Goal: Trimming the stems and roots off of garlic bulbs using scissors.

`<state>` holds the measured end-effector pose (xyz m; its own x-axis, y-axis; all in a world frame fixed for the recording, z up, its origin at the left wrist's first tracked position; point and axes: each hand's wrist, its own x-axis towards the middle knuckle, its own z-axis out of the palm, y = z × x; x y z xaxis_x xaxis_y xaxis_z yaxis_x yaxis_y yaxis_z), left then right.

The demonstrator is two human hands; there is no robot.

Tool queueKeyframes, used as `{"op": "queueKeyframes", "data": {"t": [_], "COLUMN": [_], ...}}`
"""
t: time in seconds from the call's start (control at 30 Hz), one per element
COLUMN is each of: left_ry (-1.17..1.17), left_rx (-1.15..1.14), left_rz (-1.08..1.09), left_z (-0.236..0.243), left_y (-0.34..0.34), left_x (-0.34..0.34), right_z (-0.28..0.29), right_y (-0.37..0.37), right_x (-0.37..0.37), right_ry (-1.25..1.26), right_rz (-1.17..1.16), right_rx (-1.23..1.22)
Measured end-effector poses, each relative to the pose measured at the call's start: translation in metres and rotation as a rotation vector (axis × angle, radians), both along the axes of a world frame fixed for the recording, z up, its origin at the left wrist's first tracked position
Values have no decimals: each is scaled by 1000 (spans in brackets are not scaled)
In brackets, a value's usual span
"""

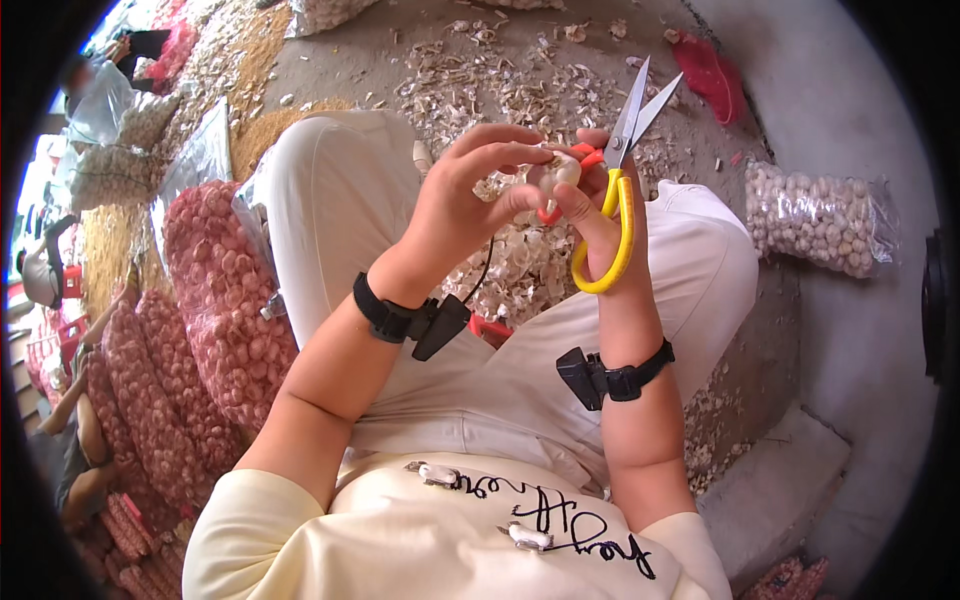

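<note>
My left hand (470, 200) is closed around a white garlic bulb (556, 177), holding it between thumb and fingers in front of my lap. My right hand (600, 220) grips yellow-and-orange-handled scissors (625, 135), their blades parted and pointing up and away from me. The right thumb rests against the lower side of the bulb. Below both hands, between my legs, lies a heap of loose garlic skins and trimmings (520, 265), with a bit of red showing under it. Black straps with small devices sit on both wrists.
Mesh sacks of pink garlic (225, 310) fill the left, near a seated person's bare legs (75, 430). A clear bag of white bulbs (810, 220) lies right, by a concrete wall (860, 120) and step (775, 470). A red cloth (705, 75) and scattered peel lie ahead.
</note>
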<state>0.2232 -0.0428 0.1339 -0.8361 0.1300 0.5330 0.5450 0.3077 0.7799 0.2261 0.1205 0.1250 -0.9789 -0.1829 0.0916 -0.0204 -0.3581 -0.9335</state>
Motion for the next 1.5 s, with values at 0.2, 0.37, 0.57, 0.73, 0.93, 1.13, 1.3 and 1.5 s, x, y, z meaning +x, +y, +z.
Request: {"op": "queueKeyframes", "data": {"t": [0.2,0.37,0.57,0.73,0.93,1.13,1.3,1.5], "left_ry": [-284,-667,-660,-676,-705,-504,-64,90], "left_rx": [125,521,355,602,368,533,-71,-133], "left_rz": [-25,-73,-138,-229,-315,-268,-22,28], "left_z": [-9,-14,-6,-14,-11,3,6,-6], "left_y": [-9,-2,-2,-3,-4,1,0,3], "left_x": [1,2,7,1,3,7,11,6], "right_z": [7,3,-4,-2,5,7,5,6], "right_y": [-1,-5,-5,-6,-7,0,-4,-3], "right_x": [1,3,1,1,-3,2,2,5], "right_ry": [50,20,293,409,807,61,-278,-197], "right_rz": [39,41,-78,-132,-263,-46,266,210], "right_rx": [146,42,410,523,928,67,-372,-357]}}
